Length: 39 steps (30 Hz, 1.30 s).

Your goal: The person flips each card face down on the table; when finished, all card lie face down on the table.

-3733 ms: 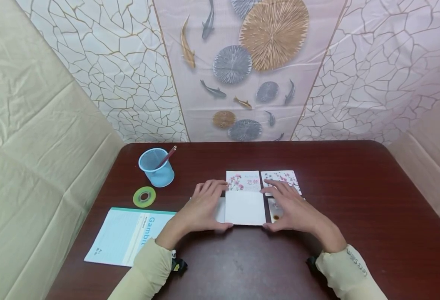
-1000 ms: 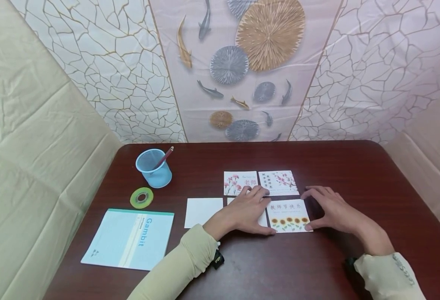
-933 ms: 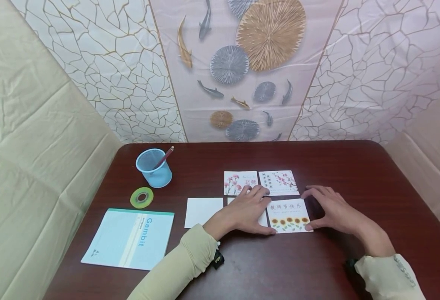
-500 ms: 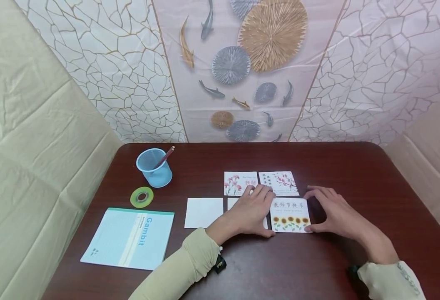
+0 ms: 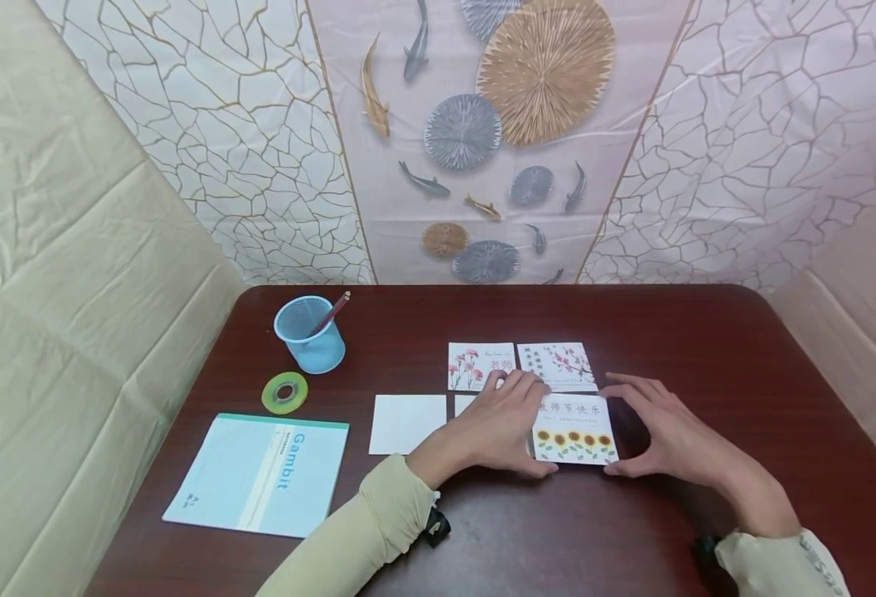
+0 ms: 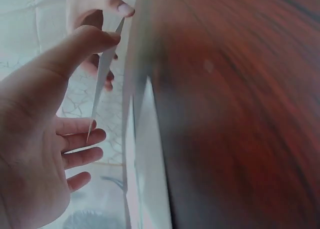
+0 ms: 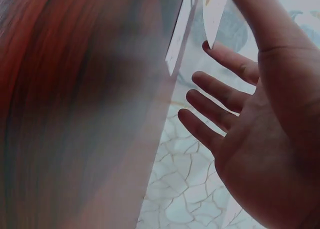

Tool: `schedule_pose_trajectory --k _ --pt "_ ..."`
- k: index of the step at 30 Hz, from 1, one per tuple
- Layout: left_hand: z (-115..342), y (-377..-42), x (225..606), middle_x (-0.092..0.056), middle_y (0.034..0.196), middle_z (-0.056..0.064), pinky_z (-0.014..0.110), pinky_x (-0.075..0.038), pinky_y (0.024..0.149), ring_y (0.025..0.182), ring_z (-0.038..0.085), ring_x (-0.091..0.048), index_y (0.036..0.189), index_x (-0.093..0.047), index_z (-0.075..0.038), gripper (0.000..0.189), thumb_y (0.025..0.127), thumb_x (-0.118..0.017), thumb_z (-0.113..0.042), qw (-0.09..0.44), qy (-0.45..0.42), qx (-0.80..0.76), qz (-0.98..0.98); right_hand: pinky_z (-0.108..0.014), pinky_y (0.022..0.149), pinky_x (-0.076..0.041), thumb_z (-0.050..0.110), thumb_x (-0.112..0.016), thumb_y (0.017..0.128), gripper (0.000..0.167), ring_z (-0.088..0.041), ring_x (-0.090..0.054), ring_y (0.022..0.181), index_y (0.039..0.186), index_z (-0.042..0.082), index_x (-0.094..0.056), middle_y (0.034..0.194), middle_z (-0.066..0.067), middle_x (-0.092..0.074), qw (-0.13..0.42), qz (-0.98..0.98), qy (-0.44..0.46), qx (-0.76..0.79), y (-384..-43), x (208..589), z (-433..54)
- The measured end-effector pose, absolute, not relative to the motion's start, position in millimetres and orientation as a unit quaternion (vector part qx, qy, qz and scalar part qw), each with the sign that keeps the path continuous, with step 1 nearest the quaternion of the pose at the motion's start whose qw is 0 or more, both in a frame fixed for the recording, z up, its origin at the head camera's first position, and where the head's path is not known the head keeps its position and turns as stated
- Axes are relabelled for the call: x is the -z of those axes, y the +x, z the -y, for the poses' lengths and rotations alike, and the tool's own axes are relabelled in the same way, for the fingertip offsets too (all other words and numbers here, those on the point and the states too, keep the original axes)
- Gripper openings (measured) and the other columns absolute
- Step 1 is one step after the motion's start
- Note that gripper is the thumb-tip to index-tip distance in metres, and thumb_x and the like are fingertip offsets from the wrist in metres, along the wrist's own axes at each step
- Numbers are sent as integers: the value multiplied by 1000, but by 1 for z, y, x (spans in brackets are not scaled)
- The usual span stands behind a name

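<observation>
Tabletop (image 5: 706,356): dark reddish-brown, far corners rounded, light reflected near centre. Far wall (image 5: 236,108): white, branching gold lines; pinkish central panel (image 5: 475,182), fish (image 5: 373,91) and disc prints (image 5: 545,70). Left and right: creased beige cloth (image 5: 57,332).

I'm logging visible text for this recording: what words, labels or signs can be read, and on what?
"Gambit": notebook; its smaller print is too small to read surely.
"师节快乐": sunflower card, a character before it partly behind the left hand; tiny line below unreadable.
"老师": carnation card; smaller script unreadable.
Blossom card: characters too small.
Right sleeve: lettering too blurred.
</observation>
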<state>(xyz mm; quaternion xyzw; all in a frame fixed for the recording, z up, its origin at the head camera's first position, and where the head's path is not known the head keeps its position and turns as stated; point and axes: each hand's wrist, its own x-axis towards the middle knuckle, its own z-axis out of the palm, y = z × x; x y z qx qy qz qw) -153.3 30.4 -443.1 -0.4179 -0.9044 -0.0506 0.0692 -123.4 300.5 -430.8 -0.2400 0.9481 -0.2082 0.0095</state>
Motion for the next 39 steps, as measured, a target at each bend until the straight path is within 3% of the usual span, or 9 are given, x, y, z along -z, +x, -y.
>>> schedule_pose_trajectory --k 7,14,24,34,39 --pt "-40 -153 437 -45 123 -2 39 -28 99 117 15 -38 134 -48 -12 97 67 -64 -79 77 -421 40 903 -59 94 -33 60 -88 58 98 -30 -36 126 135 12 -51 143 -12 -41 2 -941 -251 228 -123 427 -291" --pt "-38 -153 437 -45 123 -3 40 -29 99 116 14 -39 136 -47 -13 97 67 -67 -78 63 -418 52 905 -61 94 -33 57 -89 58 88 -30 -36 127 128 17 -55 146 -12 -40 9 -939 -253 233 -122 425 -292" --pt "-42 -151 433 -44 118 -2 41 -29 100 116 15 -40 138 -49 -14 99 69 -57 -84 67 -424 39 902 -61 95 -33 61 -86 60 88 -30 -34 131 130 19 -53 146 -10 -39 8 -931 -261 255 -121 422 -285" --pt "-45 -151 425 -43 119 -3 40 -30 98 114 13 -39 135 -49 -15 96 66 -65 -80 55 -425 63 901 -59 95 -35 63 -84 61 88 -28 -34 132 132 21 -53 146 -7 -39 1 -920 -275 280 -123 416 -277" --pt "-43 -153 421 -39 128 -5 35 -29 92 118 11 -33 141 -44 -21 99 62 -73 -73 35 -426 125 896 -56 97 -36 61 -85 61 99 -24 -35 130 140 16 -46 144 -7 -41 14 -918 -269 292 -123 421 -275"
